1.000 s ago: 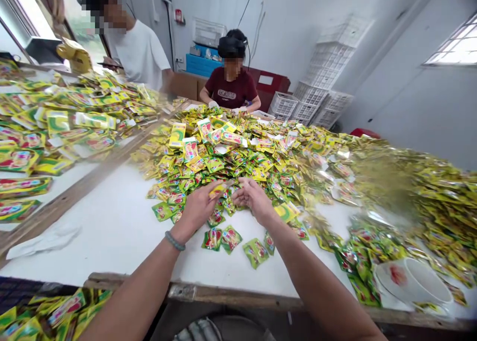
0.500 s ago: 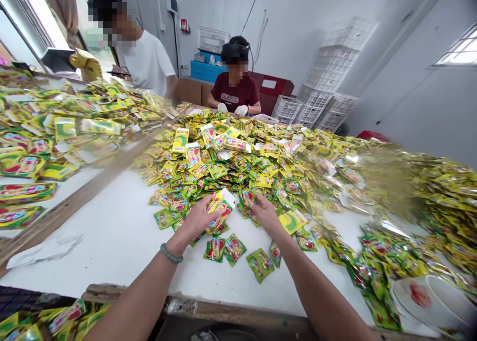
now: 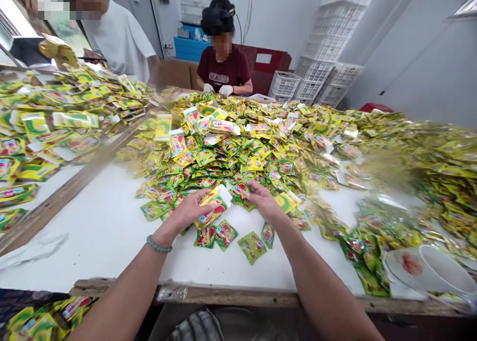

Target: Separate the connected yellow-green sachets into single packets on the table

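Note:
My left hand (image 3: 191, 211) is closed round a small yellow and green carton (image 3: 213, 207), whose white end flap (image 3: 224, 196) stands open toward the right. Close to that flap, my right hand (image 3: 263, 202) pinches a small green packet (image 3: 239, 193) with a red print. Below the hands, several loose green packets (image 3: 252, 246) lie flat on the white tabletop (image 3: 112, 241). A yellow carton (image 3: 288, 200) rests just right of my right wrist. Behind both hands rises a big heap of packets and cartons (image 3: 231, 152).
A wooden strip (image 3: 74, 177) divides the table at left, with piled cartons (image 3: 74, 125) beyond it. A white bowl (image 3: 428, 269) sits at the right front. Across the table, a person in a dark red shirt (image 3: 224, 72) works; another in white (image 3: 119, 40) stands left. White crates (image 3: 316, 58) are stacked behind.
The view has tilted down and shifted slightly right. My right hand has brought the green packet nearer the carton's open end; my left hand still holds the carton.

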The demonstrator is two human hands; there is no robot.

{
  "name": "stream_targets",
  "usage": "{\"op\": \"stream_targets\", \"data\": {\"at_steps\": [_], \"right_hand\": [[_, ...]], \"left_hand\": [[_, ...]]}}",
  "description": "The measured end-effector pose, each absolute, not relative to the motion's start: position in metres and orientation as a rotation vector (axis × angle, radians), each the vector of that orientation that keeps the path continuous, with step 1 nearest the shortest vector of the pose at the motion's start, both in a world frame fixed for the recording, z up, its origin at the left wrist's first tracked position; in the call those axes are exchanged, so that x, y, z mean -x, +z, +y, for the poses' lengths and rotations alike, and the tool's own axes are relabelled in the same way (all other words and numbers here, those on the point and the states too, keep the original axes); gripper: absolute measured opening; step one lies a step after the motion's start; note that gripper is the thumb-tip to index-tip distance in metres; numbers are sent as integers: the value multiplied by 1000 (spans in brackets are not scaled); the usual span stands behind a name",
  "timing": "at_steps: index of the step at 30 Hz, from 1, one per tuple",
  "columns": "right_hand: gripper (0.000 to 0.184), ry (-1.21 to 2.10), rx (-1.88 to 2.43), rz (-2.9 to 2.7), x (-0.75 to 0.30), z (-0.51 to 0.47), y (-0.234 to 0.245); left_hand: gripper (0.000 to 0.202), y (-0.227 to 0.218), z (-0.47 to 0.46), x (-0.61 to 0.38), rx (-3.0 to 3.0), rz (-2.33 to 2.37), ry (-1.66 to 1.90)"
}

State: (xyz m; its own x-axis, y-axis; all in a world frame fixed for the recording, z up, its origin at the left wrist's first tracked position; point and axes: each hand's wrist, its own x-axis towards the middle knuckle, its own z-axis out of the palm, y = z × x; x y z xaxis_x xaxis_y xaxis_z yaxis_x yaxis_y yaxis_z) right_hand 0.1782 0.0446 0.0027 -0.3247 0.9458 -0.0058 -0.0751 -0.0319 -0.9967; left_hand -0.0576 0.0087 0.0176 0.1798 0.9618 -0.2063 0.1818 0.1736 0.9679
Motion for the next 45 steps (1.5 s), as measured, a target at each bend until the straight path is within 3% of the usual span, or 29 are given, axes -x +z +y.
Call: {"op": "stream_targets", "data": {"at_steps": [6, 12, 14, 17, 22, 25, 33, 41, 45], "right_hand": [[24, 1212, 1279, -1789, -180, 45, -4], [38, 711, 1586, -2128, -167, 42, -13], [32, 782, 1557, -2005, -166, 43, -14], [20, 1138, 1335, -1642, -165, 44, -12], [42, 1634, 975, -1128, -150, 36, 0], [38, 1744, 963, -1030, -141, 32, 0], [40, 1327, 1036, -1091, -167, 50, -1], [24, 1427, 1096, -1655, -180, 45, 16], [16, 1212, 1141, -1851, -172, 49, 14]], "left_hand": [[61, 17, 9, 60, -1257, 1323, 784], [75, 16, 11, 68, -1083, 1384, 874], [74, 19, 10, 64, -977, 1313, 911], [66, 21, 7, 54, -827, 1093, 877], [49, 19, 6, 39, -789, 975, 886], [48, 17, 7, 38, -804, 1025, 926], [52, 14, 10, 46, -1035, 1176, 835], [56, 11, 8, 44, -1067, 980, 768], [59, 9, 7, 43, -1032, 983, 747]]}}
